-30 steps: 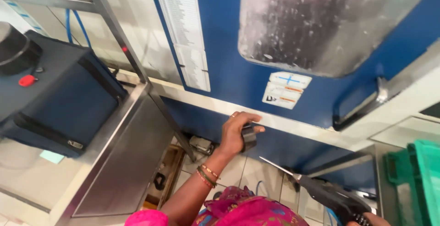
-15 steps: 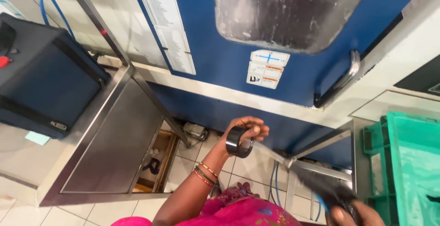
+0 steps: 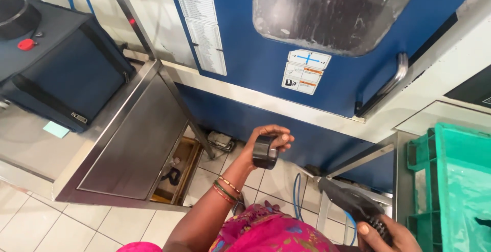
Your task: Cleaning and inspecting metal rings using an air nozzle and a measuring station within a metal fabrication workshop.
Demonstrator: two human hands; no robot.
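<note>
A: Largest first — blue machine door point(image 3: 255, 52) with grey window point(image 3: 332, 6); steel table point(image 3: 123, 139) to its left, green crate point(image 3: 455, 180) at the right edge.

B: Change since a second ago?

A: Left hand point(image 3: 268, 142) was low by the floor fittings — now raised, fingers closed round a black cylindrical cap point(image 3: 264, 152), clear of the door's lower panel.

B: Right hand point(image 3: 383, 234)?

A: Clamped on a dark spray gun point(image 3: 353, 206), low at the frame's bottom. Hands well apart; cap reads as lifted free.
</note>
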